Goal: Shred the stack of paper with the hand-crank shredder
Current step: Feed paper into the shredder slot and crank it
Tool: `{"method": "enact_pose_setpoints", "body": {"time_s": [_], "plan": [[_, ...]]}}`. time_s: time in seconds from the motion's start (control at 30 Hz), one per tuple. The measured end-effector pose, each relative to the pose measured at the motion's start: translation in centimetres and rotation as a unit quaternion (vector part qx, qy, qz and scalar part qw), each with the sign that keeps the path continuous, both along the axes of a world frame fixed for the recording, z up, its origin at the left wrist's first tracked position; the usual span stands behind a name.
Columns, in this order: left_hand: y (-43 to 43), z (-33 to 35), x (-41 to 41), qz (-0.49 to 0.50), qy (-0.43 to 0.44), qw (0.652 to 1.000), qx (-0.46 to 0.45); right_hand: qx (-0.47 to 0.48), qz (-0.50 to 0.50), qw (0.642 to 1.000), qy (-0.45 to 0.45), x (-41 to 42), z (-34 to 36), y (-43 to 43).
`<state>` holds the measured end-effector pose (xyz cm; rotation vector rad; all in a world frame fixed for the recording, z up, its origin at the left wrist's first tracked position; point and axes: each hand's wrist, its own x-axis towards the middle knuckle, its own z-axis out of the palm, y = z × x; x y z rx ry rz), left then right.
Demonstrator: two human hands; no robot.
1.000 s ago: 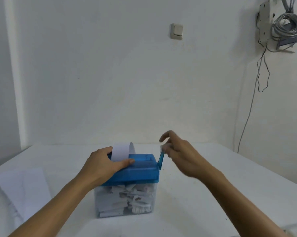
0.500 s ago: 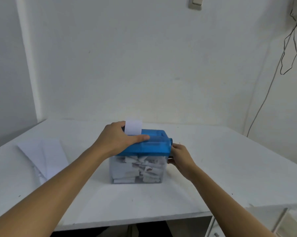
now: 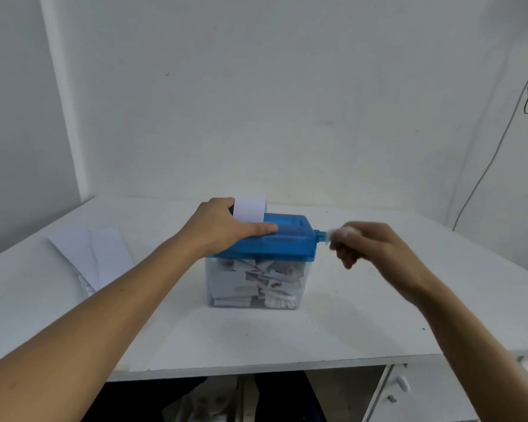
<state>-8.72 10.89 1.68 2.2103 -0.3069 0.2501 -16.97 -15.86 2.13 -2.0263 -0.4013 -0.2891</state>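
Observation:
The hand-crank shredder (image 3: 287,239) has a blue top on a clear bin (image 3: 253,284) full of white paper strips, standing mid-table. A white sheet (image 3: 250,209) sticks up from its slot, a short part showing. My left hand (image 3: 223,228) lies over the blue top's left side, thumb along the front edge, fingers behind the sheet. My right hand (image 3: 369,242), blurred by motion, grips the crank handle (image 3: 325,235) at the shredder's right end. The stack of paper (image 3: 89,254) lies flat on the table at the left.
The white table (image 3: 378,324) ends at a front edge close to me, with a dark gap and a white cabinet door (image 3: 414,394) below. A wall stands close behind the table. A grey cable (image 3: 497,147) hangs down the wall at right.
My right hand swung the crank from the top, down below the shredder's side, then up to the right. The sheet sank lower into the slot. My left hand stayed on the top.

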Motion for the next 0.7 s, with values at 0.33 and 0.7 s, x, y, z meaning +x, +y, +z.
{"method": "enact_pose_setpoints", "body": {"time_s": [0.33,0.7], "plan": [[0.1,-0.1,-0.1,-0.013,-0.006,1.000,-0.004,0.157,-0.130,0.978,-0.056,8.2,0.8,2.4],[0.6,0.0,-0.4,-0.065,-0.002,0.998,0.004,0.038,-0.228,0.969,0.089,8.9,-7.9,3.0]]}}
